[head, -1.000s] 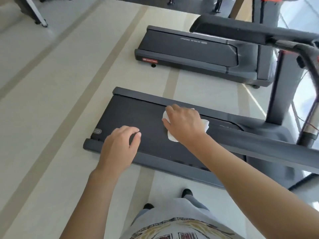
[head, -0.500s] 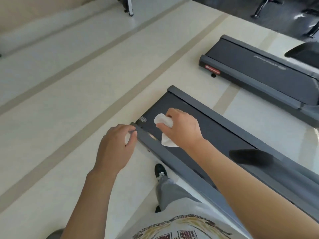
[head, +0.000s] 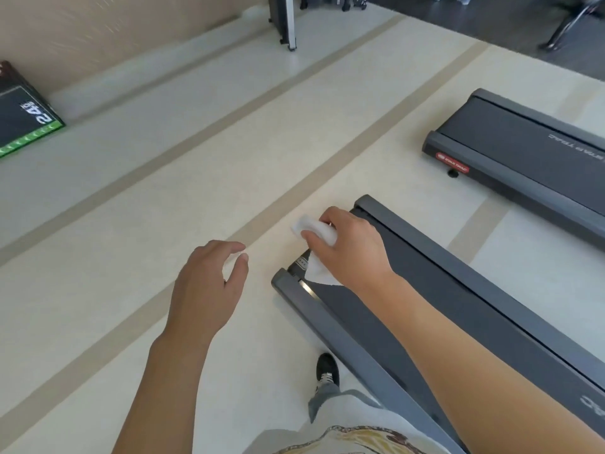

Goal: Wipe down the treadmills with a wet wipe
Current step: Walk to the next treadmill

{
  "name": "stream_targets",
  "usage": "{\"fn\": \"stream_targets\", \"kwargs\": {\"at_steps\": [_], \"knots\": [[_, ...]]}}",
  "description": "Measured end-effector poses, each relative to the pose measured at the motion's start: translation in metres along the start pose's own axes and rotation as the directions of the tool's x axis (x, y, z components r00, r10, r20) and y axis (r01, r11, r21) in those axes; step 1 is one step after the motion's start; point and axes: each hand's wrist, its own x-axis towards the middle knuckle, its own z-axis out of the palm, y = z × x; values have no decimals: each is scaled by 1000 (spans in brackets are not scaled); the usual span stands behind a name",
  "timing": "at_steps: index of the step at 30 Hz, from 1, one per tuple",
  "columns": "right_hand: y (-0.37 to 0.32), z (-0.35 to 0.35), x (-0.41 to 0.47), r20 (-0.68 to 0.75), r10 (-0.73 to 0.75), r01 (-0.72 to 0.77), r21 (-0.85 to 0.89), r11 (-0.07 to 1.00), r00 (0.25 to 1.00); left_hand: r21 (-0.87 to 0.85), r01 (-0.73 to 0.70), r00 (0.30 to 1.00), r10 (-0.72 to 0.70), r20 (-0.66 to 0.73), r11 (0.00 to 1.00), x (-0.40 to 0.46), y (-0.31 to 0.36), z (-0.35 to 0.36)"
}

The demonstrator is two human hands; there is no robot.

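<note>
The white wet wipe [head: 316, 239] is sitting bunched in the right hand [head: 352, 249], whose grip is curling around it, fingers and thumb clamped on the wad, with one loose corner hanging down below the knuckles onto the rear end of the near treadmill [head: 425, 306]. The wipe is lying over that end, where the dark belt is meeting the grey end cap; a small label is showing just under the wipe, too small to read. This treadmill's long axis is running from the grip down and to the right, toward the lower right corner of the view, with grey side rails lining the belt on both sides. Pale lettering is showing at the far right edge of its near rail, cut off and unreadable.

To the left of the grip, apart from the treadmill, the left hand [head: 209, 286] is hovering over the pale floor [head: 163, 208], fingers loosely bent and spread, holding nothing.

Beyond the grip to the upper right, a second treadmill [head: 523, 152] is lying parallel to the first, well apart from it. Its end cap is carrying a red oval badge [head: 452, 164] whose lettering is too blurred to read, and pale upside-down print along the belt edge is reading roughly "STAR TRAC".

Far left of the grip, by the wall, a dark box [head: 23, 119] with a green-patterned edge is showing "24" in white. Below the grip, a black shoe [head: 327, 371] is standing on the floor just beside the near rail.
</note>
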Motion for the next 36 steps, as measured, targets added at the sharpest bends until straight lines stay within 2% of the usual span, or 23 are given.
{"fn": "stream_targets", "kwargs": {"at_steps": [6,15,22,28,32,36], "knots": [[-7,1,76,13,-20,19,46,999,1000,-11,-3,1000,2,-29,1000,71,6,-14],[-28,16,160,-81,37,-30,85,996,996,-28,-84,996,83,-25,996,177,-10,-31],[-74,59,222,-184,135,-122,84,989,974,-68,-199,979,201,24,978,274,-66,-59],[-131,107,273,-246,249,-221,136,966,937,-50,-265,961,268,62,963,355,-131,-110],[-166,134,301,-267,287,-250,163,954,920,-52,-292,951,295,93,955,395,-167,-141],[-191,154,325,-241,287,-263,126,957,927,-89,-249,964,256,77,964,418,-201,-157]]}}
